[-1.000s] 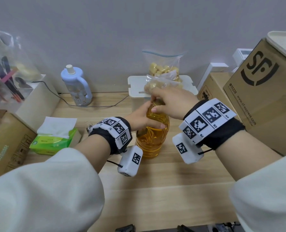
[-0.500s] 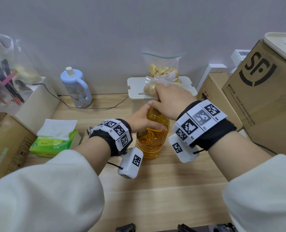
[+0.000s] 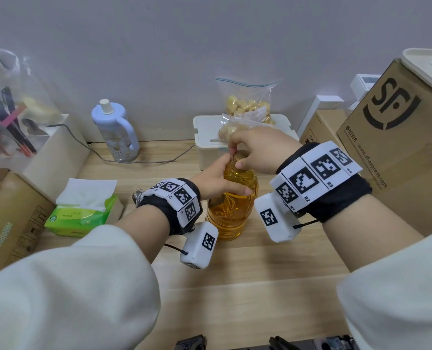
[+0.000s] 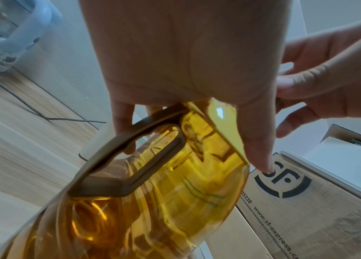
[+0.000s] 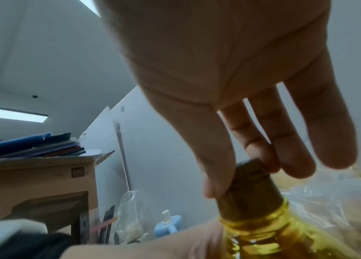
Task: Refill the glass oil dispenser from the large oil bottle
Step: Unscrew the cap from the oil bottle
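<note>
Uncapping is the step in hand, by the look of it. The large oil bottle (image 3: 231,210) stands upright on the wooden table (image 3: 247,286), directly between the two wrists. The left hand (image 3: 216,181) wraps the bottle's shoulder just below the neck, thumb toward the person and fingers round the far side; from the left wrist view its fingertips sit beside the brown carry handle (image 4: 130,163). The right hand (image 3: 256,150) comes down from above and pinches the brown cap (image 5: 250,185) between thumb and curled fingers. The cap sits on the neck; whether it has loosened at all cannot be told.

The next move likely calls for a firm hold by the left hand against the twist, then setting the cap down somewhere near the right hand before any pouring.

The bottle holds golden oil up to about its shoulder, so it will be heavy and quick to slosh when tilted. The glass oil dispenser cannot be made out for certain; a small clear object (image 3: 136,195) peeks out just behind the left wrist and may be it.

Beyond the right hand, a zip bag (image 3: 247,104) of pale yellow pieces rests on a white lidded box (image 3: 206,137). Beyond the left hand stands a blue bottle with a white cap (image 3: 113,132), contents unclear.
</note>
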`<state>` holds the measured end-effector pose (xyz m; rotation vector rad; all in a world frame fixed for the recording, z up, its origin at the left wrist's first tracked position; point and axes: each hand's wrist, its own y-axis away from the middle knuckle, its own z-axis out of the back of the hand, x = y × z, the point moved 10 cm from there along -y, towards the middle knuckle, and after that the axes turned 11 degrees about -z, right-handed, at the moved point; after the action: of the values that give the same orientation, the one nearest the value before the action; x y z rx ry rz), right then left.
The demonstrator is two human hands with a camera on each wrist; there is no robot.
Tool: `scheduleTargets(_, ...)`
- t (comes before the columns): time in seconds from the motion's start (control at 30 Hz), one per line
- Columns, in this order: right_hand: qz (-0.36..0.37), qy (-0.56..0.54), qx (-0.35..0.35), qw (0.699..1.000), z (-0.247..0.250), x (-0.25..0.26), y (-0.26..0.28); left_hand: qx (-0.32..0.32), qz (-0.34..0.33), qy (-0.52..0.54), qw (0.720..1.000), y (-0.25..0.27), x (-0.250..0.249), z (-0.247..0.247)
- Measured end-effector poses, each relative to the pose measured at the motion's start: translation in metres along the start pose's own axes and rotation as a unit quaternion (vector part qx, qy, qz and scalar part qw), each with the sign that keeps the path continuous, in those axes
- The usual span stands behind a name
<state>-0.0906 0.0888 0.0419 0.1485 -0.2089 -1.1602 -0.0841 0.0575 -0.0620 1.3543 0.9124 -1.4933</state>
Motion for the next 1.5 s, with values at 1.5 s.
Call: scheduleTargets(1.5,-0.001,0.013,-0.001,1.000,-0.003,0.003,-0.007,-0.003,-0.003,-0.030,1.000,0.001,-0.001,0.003)
